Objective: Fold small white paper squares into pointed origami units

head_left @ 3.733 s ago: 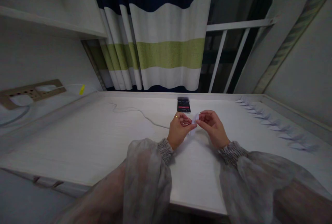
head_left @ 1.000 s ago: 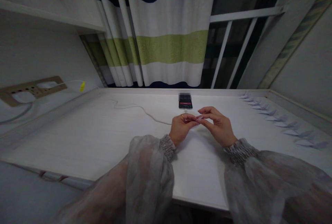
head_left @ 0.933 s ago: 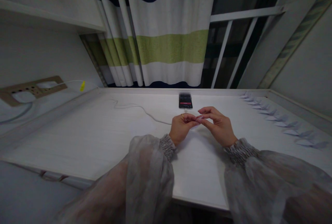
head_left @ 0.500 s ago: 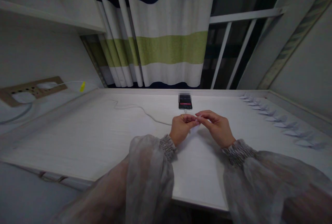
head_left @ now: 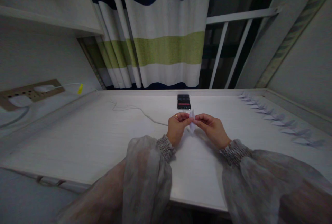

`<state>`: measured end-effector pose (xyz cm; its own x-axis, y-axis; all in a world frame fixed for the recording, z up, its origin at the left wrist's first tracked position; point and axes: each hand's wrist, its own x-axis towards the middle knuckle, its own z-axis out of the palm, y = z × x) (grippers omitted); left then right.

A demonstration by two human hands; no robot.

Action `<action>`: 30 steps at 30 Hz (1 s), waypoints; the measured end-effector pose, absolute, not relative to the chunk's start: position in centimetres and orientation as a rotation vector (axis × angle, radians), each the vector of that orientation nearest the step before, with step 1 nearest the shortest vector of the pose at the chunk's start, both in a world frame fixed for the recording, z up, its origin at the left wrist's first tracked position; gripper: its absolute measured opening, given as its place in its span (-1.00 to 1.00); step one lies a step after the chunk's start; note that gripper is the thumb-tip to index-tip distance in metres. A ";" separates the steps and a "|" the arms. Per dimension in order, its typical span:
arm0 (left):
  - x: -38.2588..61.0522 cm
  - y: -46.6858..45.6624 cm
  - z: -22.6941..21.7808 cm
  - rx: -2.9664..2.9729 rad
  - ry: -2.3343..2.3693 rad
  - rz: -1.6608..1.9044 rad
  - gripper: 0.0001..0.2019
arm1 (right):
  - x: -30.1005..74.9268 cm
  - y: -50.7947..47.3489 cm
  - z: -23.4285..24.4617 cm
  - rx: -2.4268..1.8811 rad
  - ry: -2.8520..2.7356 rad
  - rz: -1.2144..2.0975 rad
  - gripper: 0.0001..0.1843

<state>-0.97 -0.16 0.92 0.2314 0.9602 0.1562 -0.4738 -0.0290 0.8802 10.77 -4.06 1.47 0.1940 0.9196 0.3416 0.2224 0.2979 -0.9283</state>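
Observation:
Both my hands meet above the white desk (head_left: 90,141), pinching a small folded piece of pale paper (head_left: 192,121) between them. My left hand (head_left: 176,127), with a ring on one finger, grips the paper's left side with closed fingertips. My right hand (head_left: 211,129) pinches its right side. The paper stands upright with a point sticking up between my fingers. Sheer grey sleeves cover both forearms.
A phone (head_left: 184,102) with a lit screen lies just beyond my hands, a white cable (head_left: 135,110) running left from it toward a power strip (head_left: 28,92). A row of several folded paper pieces (head_left: 275,120) lines the desk's right side. A striped curtain (head_left: 166,44) and white railing stand behind.
The paper, earlier held flat and nearly hidden between my fingertips, now stands upright with a point showing. My hands have shifted slightly left and down in view.

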 end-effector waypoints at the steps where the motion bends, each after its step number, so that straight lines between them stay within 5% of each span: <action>1: -1.0 -0.2 0.9 1.023 0.605 1.265 -0.75 | 10.8 -4.1 1.5 -1.201 -1.305 0.695 -0.71; 15: -1.0 -0.1 0.8 1.044 0.546 1.187 -0.73 | 11.1 -3.9 0.7 -1.207 -1.335 0.523 -0.82; 30: -1.2 -0.3 1.0 1.087 0.583 1.188 -0.65 | 11.2 -3.5 0.5 -1.097 -1.279 0.589 -0.70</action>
<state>-1.16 -0.34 1.04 0.3181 0.9335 0.1654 -0.4400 -0.0092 0.8979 11.24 -3.45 0.50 0.2457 0.8566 0.4538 0.2113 0.4095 -0.8875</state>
